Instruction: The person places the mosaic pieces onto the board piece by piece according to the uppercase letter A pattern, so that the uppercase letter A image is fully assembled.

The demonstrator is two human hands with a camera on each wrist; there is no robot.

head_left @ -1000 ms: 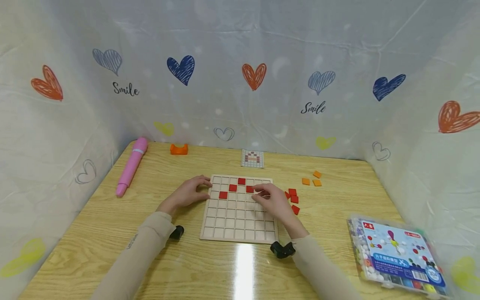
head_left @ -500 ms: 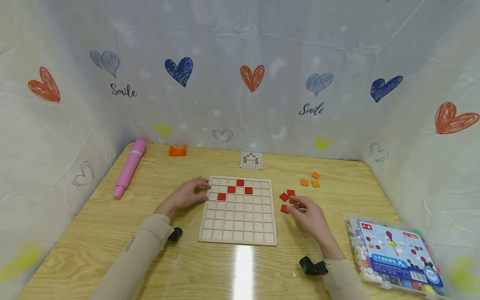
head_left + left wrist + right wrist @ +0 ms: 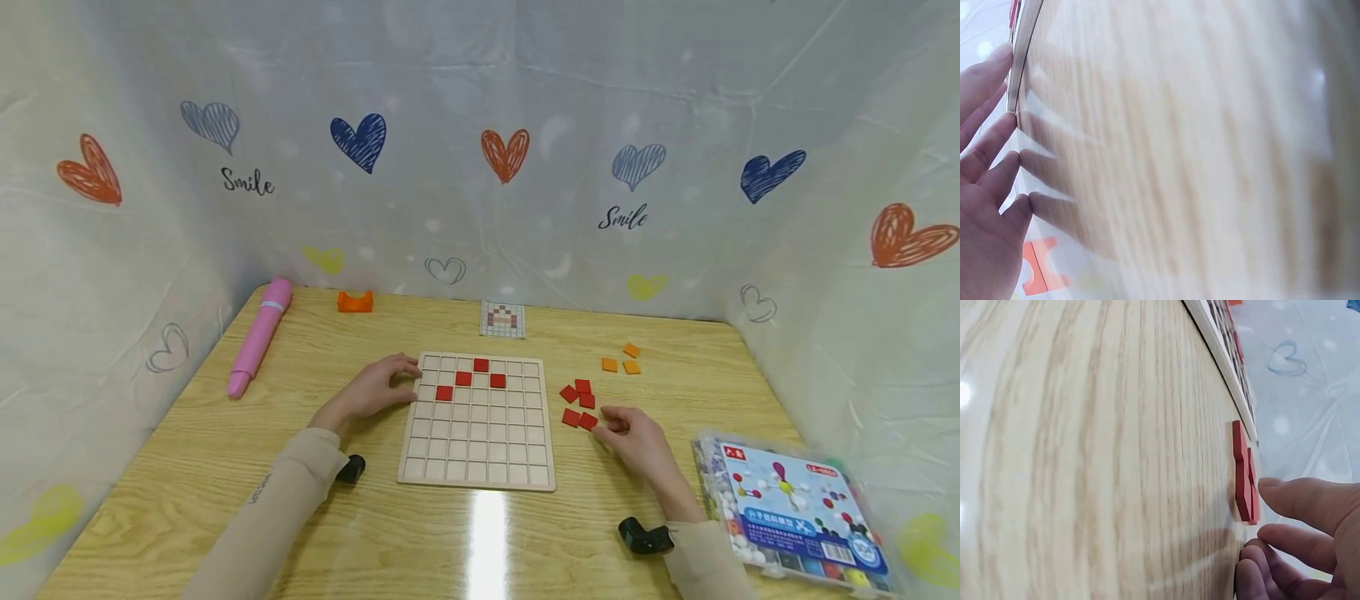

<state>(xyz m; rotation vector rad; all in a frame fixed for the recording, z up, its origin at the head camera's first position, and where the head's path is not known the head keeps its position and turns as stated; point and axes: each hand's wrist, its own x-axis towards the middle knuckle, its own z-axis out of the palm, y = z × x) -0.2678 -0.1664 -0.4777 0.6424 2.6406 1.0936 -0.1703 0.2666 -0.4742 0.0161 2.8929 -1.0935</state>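
A pale wooden grid board (image 3: 512, 452) lies on the table with several red square tiles (image 3: 463, 379) set in its upper cells. At the board's left edge rests my left hand (image 3: 372, 388), fingers spread and loosely bent; in the left wrist view, its thumb (image 3: 999, 57) is against the board's side. Right of the board is a loose group of red tiles (image 3: 582, 387). My right hand (image 3: 637, 442) is beside the group's nearest tile (image 3: 588, 422), its thumb tip right at that tile and nothing between thumb and fingers. The right wrist view shows two tiles (image 3: 1242, 478) by the thumb.
Three orange tiles (image 3: 632, 367) lie further right. Behind the board is a small pattern card (image 3: 502, 320). An orange holder (image 3: 355, 302) and a pink stick (image 3: 258, 337) are at the back left. A clear box of molecular model parts (image 3: 795, 508) occupies the front right.
My right hand has left a red tile on the board, moved right to the loose red tiles, then shifted slightly further right, uncovering the nearer ones. The left hand stays at the board's edge.
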